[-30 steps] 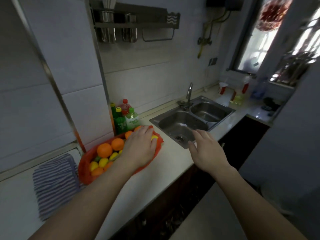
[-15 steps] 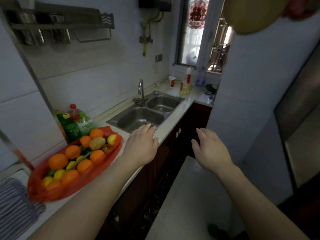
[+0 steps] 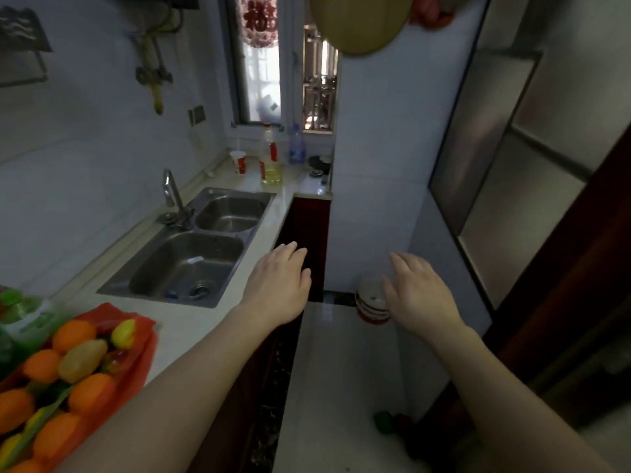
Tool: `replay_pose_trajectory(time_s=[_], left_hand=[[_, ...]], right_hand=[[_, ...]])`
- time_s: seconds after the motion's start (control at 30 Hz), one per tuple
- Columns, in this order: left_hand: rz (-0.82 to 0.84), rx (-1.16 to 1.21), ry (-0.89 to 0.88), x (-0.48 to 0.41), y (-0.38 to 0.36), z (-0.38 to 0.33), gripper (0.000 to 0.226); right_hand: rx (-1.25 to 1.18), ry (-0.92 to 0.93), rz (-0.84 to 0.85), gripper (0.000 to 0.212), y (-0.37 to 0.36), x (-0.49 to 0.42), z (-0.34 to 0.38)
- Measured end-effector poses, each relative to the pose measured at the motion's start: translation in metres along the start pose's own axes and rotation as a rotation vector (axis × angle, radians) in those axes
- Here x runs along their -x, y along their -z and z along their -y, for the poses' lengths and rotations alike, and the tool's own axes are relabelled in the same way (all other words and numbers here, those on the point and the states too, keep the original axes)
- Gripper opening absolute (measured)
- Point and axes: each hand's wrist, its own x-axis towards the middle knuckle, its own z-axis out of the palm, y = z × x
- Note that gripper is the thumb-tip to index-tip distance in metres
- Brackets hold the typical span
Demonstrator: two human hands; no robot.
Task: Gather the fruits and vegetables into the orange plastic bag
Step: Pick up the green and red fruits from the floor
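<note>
on the counter's near left corner, the orange plastic bag (image 3: 136, 356) is lying open, holding fruit.
oranges (image 3: 73, 336) and a yellow-green fruit (image 3: 82, 360) are sitting inside it, beside the double sink (image 3: 191, 254). the left hand (image 3: 278, 285) is hovering over the counter edge, fingers spread and holding nothing; the right hand (image 3: 418, 295) is hanging over the floor, likewise open and empty, well apart from the bag.

White tiled walls (image 3: 85, 138) are seen at left and centre. A window (image 3: 263, 63) is lit at upper centre. A pale floor (image 3: 341, 370) is shown below.
</note>
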Motion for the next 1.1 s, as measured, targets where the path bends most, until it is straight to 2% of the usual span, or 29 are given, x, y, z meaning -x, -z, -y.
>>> replay_pose_trajectory(time_s=[0.2,0.33,0.53,0.8,1.1], left_hand=[[0.014,0.016,-0.105,-0.045,-0.011,0.014,0.05],[0.04,0.024,-0.198,-0.071,-0.018,0.022,0.05],[0.145,0.061,-0.328,-0.102,-0.036,0.017,0.051],[0.24,0.071,-0.456,-0.14,-0.072,-0.027,0.052],[0.352,0.046,-0.507,-0.203,-0.117,-0.097,0.052]], right_hand=[[0.041,-0.128,-0.025,0.051,-0.008,-0.017,0.003],[0.061,-0.202,-0.089,0.041,-0.013,-0.023,0.006],[0.117,-0.336,-0.09,0.051,-0.026,-0.015,-0.006],[0.182,-0.494,-0.089,0.05,-0.024,-0.011,-0.05],[0.162,-0.565,-0.095,0.041,-0.038,-0.04,-0.127]])
